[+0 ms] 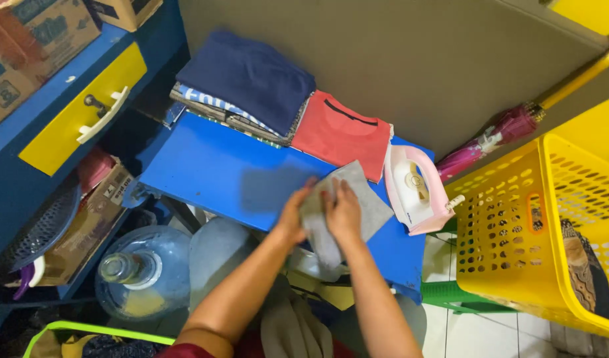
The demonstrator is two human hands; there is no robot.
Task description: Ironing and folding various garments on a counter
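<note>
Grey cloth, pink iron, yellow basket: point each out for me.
grey cloth [367, 199], head view, on its flat right half.
pink iron [418, 192], head view, on its handle top.
yellow basket [500, 235], head view, on its perforated left wall.

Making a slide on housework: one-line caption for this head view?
Both hands, left hand and right hand, press a small grey cloth on a blue table beside a pink iron.

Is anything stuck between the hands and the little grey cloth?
No. The left hand and right hand already rest right on the grey cloth, flat on the blue table. The pink iron stands beside them.
</note>
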